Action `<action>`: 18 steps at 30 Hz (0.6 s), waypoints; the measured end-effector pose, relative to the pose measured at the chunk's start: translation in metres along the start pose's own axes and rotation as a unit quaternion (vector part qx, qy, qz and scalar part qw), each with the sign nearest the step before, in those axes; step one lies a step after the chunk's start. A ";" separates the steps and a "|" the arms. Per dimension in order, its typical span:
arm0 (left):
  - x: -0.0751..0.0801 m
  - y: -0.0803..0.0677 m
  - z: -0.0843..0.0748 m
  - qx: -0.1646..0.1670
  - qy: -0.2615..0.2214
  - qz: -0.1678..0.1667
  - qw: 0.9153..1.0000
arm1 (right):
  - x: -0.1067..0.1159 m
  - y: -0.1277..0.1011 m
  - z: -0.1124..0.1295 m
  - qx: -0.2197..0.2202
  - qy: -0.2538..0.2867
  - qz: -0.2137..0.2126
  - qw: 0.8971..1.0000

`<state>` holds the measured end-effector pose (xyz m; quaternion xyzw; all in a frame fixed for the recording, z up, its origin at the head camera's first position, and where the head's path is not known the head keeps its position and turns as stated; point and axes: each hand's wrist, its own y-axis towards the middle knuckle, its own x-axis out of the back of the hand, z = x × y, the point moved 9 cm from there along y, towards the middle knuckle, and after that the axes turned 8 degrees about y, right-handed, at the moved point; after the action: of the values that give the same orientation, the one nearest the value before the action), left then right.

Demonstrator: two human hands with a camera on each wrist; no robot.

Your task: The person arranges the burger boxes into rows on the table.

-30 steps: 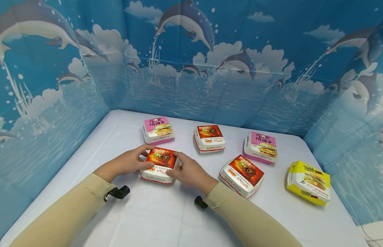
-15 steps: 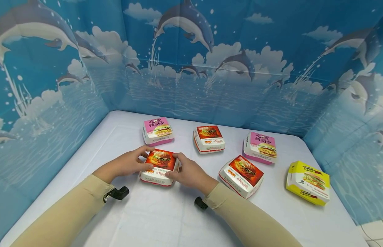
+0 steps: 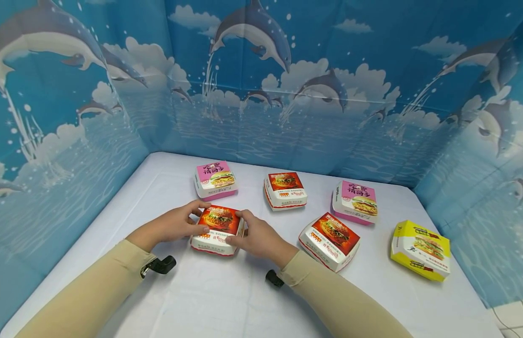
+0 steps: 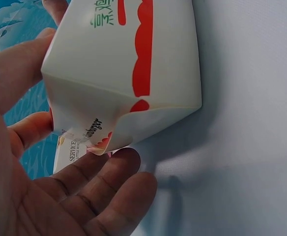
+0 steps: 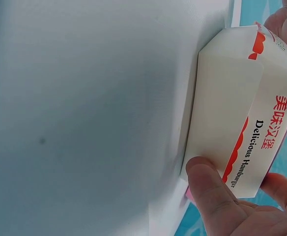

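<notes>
A white hamburger box [image 3: 217, 237] with a red burger picture on its lid sits on the white table, left of centre. On its left side, my left hand [image 3: 177, 225] holds it, thumb at the near part and index finger at the far corner. In the left wrist view the other fingers [image 4: 129, 191] lie spread below the box. My right hand [image 3: 261, 237] grips the opposite side, its thumb on the near face and a finger at the far corner. The right wrist view shows that thumb [image 5: 210, 187] against the white side wall.
Behind the held box stands a pink burger box [image 3: 216, 180]. Another red-topped box [image 3: 285, 191] is at the back middle, and a second [image 3: 330, 241] lies right of my right hand. Further right are a pink box [image 3: 355, 202] and a yellow one [image 3: 420, 250]. Dolphin-print curtains [image 3: 261, 126] enclose the table.
The held box has shifted very slightly toward me, with both hands keeping their places on it. The other boxes stay put.
</notes>
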<state>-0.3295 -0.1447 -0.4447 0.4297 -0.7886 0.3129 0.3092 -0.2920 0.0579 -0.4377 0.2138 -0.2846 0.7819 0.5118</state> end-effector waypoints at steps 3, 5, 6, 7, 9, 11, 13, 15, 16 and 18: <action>0.000 0.000 0.000 0.001 0.001 0.001 1.000 | 0.000 0.000 0.000 0.001 -0.002 -0.001 1.000; 0.000 0.000 -0.001 0.001 0.001 0.002 1.000 | 0.000 0.000 0.000 0.003 -0.003 -0.001 1.000; 0.000 0.000 -0.001 0.002 0.001 0.002 1.000 | 0.000 0.000 0.000 0.003 -0.003 -0.002 1.000; 0.000 0.000 0.000 0.002 0.000 0.002 1.000 | 0.000 0.000 0.001 0.004 -0.003 -0.002 1.000; 0.000 0.000 0.000 0.004 0.001 0.003 1.000 | 0.000 0.000 0.001 0.004 -0.001 -0.003 1.000; 0.000 0.000 0.000 0.006 0.003 0.003 1.000 | 0.001 0.000 0.001 0.004 0.000 -0.005 1.000; 0.000 0.000 0.000 0.007 0.005 0.003 1.000 | 0.001 0.000 0.001 0.004 0.001 -0.005 1.000; 0.000 0.000 0.001 0.008 0.007 0.003 1.000 | 0.001 -0.001 0.001 0.004 0.001 -0.004 1.000; 0.000 0.000 0.001 0.008 0.007 0.003 1.000 | 0.001 -0.001 0.001 0.004 0.002 -0.004 1.000; 0.000 0.000 0.001 0.008 0.007 0.003 1.000 | 0.001 -0.001 0.001 0.004 0.001 -0.005 1.000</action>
<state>-0.3295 -0.1455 -0.4447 0.4274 -0.7851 0.3231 0.3107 -0.2914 0.0581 -0.4365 0.2163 -0.2801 0.7808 0.5149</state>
